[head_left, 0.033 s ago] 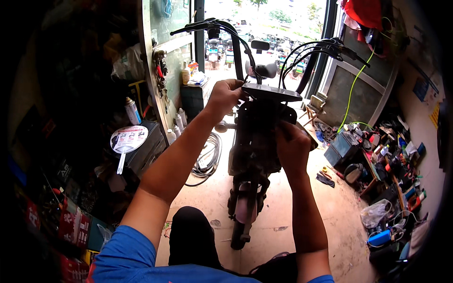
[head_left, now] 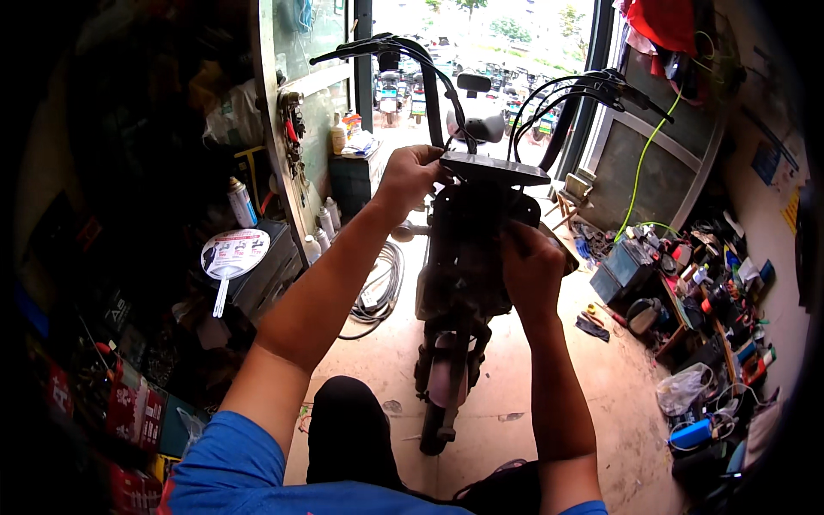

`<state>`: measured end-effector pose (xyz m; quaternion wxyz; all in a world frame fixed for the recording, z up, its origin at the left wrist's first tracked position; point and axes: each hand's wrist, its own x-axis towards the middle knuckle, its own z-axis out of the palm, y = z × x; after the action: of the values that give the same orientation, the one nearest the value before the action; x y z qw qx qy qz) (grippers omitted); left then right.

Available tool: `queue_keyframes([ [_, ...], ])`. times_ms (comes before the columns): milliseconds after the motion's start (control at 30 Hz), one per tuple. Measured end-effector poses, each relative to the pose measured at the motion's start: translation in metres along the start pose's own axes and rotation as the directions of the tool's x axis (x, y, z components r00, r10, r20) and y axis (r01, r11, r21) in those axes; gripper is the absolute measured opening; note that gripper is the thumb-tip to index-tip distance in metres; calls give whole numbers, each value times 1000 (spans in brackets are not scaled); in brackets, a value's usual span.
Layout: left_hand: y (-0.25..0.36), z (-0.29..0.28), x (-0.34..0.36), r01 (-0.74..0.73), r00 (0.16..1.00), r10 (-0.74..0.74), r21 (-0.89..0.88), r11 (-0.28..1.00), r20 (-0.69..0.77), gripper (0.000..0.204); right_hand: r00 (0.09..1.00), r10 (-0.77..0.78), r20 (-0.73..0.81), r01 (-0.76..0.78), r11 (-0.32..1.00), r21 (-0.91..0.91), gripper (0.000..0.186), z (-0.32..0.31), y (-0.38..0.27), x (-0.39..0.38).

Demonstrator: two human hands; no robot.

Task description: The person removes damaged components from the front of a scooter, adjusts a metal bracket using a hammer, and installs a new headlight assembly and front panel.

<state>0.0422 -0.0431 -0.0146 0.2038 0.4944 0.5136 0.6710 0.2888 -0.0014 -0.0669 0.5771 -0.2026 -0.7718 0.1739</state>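
Note:
In front of me stands a dark two-wheeler frame (head_left: 455,266), with a flat dark panel (head_left: 494,169) across its top below curved handlebars and black cables (head_left: 451,94). My left hand (head_left: 412,176) has its fingers closed on the panel's left end. My right hand (head_left: 530,257) is closed against the dark body below the panel's right half; what its fingertips hold is too dark to make out. A narrow wheel (head_left: 433,433) points toward me between my knee and right forearm.
An open doorway (head_left: 481,34) shows parked scooters beyond. At left are a round fan (head_left: 234,253), spray cans (head_left: 242,202) and coiled cable (head_left: 382,292). At right, heaped tools and parts (head_left: 704,292) line the wall, with a green hose (head_left: 639,172) and pliers (head_left: 592,322).

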Motion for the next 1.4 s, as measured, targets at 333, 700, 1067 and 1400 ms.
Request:
queue_keyframes([
  [333,-14,27,2,-9,996,9,-2,1000,-92,13,1000,3,-5,-2,1000,26,21,15,-4,-1],
  [700,-23,36,-12,-177,984,174,-63,982,-41,15,993,21,-120,-31,997,-77,24,24,7,12],
  [1067,-20,37,-13,-194,974,219,267,944,-66,14,1000,-14,22,17,992,-124,29,35,-1,17],
  [1400,-28,39,-11,-286,936,311,159,945,-163,17,984,-49,169,128,861,-493,17,64,5,41],
])
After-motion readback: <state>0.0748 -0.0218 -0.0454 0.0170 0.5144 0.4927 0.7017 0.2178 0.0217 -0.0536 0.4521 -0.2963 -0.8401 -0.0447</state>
